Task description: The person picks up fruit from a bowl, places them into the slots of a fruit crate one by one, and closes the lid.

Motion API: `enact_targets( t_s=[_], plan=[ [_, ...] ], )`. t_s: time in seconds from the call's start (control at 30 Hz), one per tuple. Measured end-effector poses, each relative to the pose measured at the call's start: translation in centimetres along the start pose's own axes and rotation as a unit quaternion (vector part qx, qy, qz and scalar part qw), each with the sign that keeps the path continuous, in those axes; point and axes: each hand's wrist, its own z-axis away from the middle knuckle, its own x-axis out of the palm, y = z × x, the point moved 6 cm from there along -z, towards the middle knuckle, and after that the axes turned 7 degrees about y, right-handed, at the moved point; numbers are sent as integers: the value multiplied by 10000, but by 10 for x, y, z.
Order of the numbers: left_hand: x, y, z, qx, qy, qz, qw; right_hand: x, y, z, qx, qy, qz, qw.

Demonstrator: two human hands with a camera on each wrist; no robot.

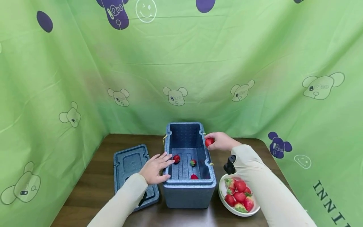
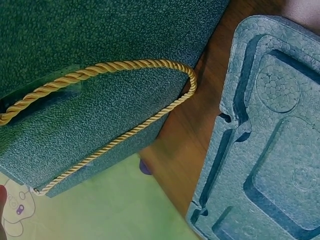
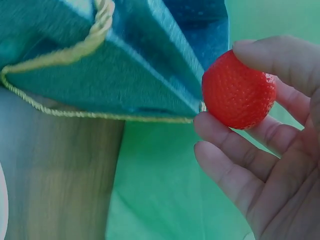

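A deep blue foam box (image 1: pixel 189 195) stands open on the table, with several strawberries lying on its ribbed floor, among them one strawberry (image 1: pixel 193 163) with green leaves showing. My right hand (image 1: pixel 224 141) pinches another strawberry (image 3: pixel 239 90) between thumb and fingers, beside the box's right rim. On the left rim rests my left hand (image 1: pixel 156 167), its fingers spread and straight, holding nothing. To the right of the box, a white bowl (image 1: pixel 224 201) carries several strawberries, partly covered by my right sleeve.
The box's blue lid (image 1: pixel 129 162) lies on the table left of the box, partly under my left forearm. Yellow rope handles (image 2: pixel 135 65) hang along the box's sides. A green printed cloth (image 1: pixel 198 69) surrounds the brown wooden table (image 1: pixel 93 186).
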Motion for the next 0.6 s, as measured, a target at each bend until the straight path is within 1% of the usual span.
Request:
enact_targets(
  t_s=[0.2,0.37,0.43,0.6],
  plan=[
    [3,0,0,22,-31,40,10000,11,-15,-10,-104,-227,2,9997],
    [2,0,0,42,12,46,10000,18,-32,-22,-250,-246,92,9993],
    [1,0,1,46,48,62,10000,25,-37,-28,-318,-290,141,9990],
    [0,0,1,95,182,74,9998,45,-46,-39,-246,-499,170,9983]
  ],
)
